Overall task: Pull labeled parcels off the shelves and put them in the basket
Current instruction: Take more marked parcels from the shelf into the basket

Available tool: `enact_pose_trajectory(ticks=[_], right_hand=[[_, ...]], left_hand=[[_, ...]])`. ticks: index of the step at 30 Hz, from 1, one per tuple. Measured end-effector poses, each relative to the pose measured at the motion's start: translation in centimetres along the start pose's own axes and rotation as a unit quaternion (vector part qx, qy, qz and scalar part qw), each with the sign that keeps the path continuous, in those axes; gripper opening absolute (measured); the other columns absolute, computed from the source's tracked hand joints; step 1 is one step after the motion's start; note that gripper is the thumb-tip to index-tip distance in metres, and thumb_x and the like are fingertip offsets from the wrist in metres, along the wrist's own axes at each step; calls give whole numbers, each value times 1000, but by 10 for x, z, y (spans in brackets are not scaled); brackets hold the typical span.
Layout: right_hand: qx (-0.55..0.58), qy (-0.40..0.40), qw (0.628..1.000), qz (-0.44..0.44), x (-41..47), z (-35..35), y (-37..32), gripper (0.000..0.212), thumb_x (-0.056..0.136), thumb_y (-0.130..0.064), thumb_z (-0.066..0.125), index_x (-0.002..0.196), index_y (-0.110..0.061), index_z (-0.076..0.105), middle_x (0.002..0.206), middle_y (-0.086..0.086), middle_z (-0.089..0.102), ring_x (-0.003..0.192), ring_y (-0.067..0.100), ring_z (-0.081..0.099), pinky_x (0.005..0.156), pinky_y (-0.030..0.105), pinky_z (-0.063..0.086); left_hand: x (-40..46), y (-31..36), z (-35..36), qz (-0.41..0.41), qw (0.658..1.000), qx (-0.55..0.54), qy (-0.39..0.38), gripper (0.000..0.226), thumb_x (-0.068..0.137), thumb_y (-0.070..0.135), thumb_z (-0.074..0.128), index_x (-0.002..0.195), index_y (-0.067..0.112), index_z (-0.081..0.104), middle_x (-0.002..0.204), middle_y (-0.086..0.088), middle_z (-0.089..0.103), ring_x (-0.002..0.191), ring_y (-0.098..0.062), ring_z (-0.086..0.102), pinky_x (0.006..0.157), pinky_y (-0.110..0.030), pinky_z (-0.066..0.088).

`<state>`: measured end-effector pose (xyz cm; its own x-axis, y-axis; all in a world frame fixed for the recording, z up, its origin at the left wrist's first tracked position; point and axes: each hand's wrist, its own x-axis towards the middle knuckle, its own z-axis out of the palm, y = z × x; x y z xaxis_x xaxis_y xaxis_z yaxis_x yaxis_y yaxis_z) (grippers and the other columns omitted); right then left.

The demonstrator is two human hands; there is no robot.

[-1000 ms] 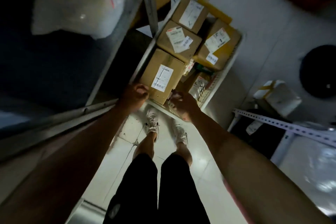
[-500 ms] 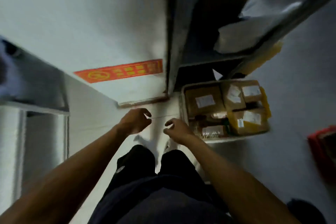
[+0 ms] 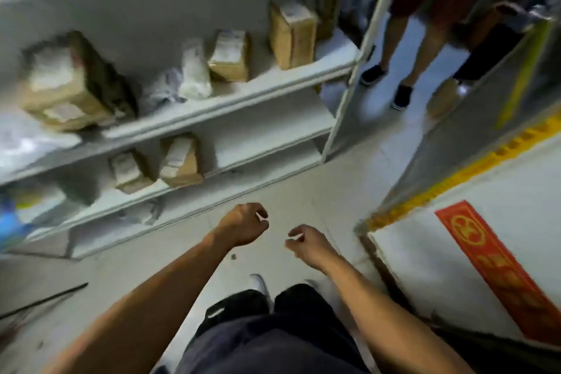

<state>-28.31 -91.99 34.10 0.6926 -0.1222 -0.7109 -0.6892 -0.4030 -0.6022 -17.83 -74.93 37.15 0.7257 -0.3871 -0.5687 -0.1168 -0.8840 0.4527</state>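
— Were the hands holding anything?
— No. The left hand [image 3: 243,226] and right hand [image 3: 306,241] hung loosely curled, empty, above the floor [image 3: 291,188].
— And the parcels?
— Boxes [image 3: 291,33] stood on the shelves [image 3: 230,100], their labels blurred. The basket was out of view.

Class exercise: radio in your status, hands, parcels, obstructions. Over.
Left hand and right hand loosely curled, empty. Cardboard parcels on shelves, untouched. Bystander's legs at aisle end.

Dim, even indoor light; heavy motion blur (worst at the left edge); wide-angle bending
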Motion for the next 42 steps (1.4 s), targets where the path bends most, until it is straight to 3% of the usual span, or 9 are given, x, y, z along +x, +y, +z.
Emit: enact_pose_trajectory(ticks=[4, 10, 14, 19, 30, 33, 36, 38, 42], right_hand=[[-104, -84, 988, -77, 42, 46, -93, 30, 90, -37, 66, 117, -27, 60, 109, 2, 68, 96, 21, 69, 83, 32, 55], [-221, -186, 941, -175, 77, 121, -203, 29, 87, -37, 64, 116, -30, 62, 109, 1, 68, 96, 17, 67, 75, 27, 51], [-269, -233, 911, -210, 76, 172, -252, 25, 88, -36, 63, 112, -31, 63, 103, 2, 69, 92, 18, 69, 86, 35, 55], [-300, -285, 885, -215, 68, 244, -287, 27, 90, -31, 63, 116, -25, 61, 102, 3, 69, 86, 15, 68, 75, 30, 52], [-250, -316, 882, -244, 41, 424, -384, 26, 90, -32, 65, 115, -23, 65, 97, 2, 72, 84, 14, 71, 78, 33, 54], [-229, -311, 887, -252, 45, 462, -419, 21, 91, -26, 64, 112, -22, 66, 96, 2, 72, 79, 12, 70, 75, 30, 56], [-188, -302, 895, -268, 62, 501, -459, 16, 92, -19, 63, 108, -21, 66, 93, 3, 72, 77, 12, 69, 85, 38, 60], [-152, -296, 899, -285, 73, 527, -489, 13, 96, -18, 61, 108, -19, 66, 91, 3, 71, 76, 12, 68, 79, 35, 61], [-51, -250, 921, -294, 83, 577, -558, 8, 99, -25, 62, 101, -19, 66, 95, 6, 70, 82, 17, 67, 67, 25, 54]], left_hand=[[-31, -84, -48, -115, 982, -106, 102, 27, 92, 35, 63, 116, 26, 68, 117, -2, 71, 106, -24, 65, 93, -36, 54], [-84, -178, -80, -237, 916, -229, 227, 26, 95, 33, 63, 118, 21, 68, 113, -5, 71, 98, -20, 66, 91, -37, 55], [-116, -222, -87, -281, 878, -279, 268, 25, 96, 30, 64, 116, 17, 69, 110, -6, 71, 95, -19, 66, 87, -33, 54], [-149, -279, -93, -316, 850, -311, 284, 24, 95, 30, 64, 114, 18, 69, 109, -7, 72, 96, -21, 67, 90, -34, 55], [-217, -428, -165, -318, 827, -309, 347, 27, 98, 31, 61, 119, 16, 69, 113, -4, 71, 91, -11, 62, 78, -23, 45], [-223, -466, -188, -319, 803, -324, 385, 23, 97, 28, 61, 115, 16, 71, 105, -1, 71, 86, -11, 62, 78, -25, 49], [-223, -507, -215, -315, 776, -353, 418, 20, 96, 25, 61, 113, 19, 70, 105, 3, 72, 92, -11, 65, 85, -26, 51], [-222, -535, -231, -306, 756, -381, 436, 19, 96, 25, 62, 112, 19, 69, 104, 2, 71, 92, -11, 67, 86, -28, 55], [-220, -585, -255, -308, 720, -421, 458, 13, 97, 22, 62, 108, 21, 68, 100, 1, 71, 81, -8, 69, 60, -12, 50]])
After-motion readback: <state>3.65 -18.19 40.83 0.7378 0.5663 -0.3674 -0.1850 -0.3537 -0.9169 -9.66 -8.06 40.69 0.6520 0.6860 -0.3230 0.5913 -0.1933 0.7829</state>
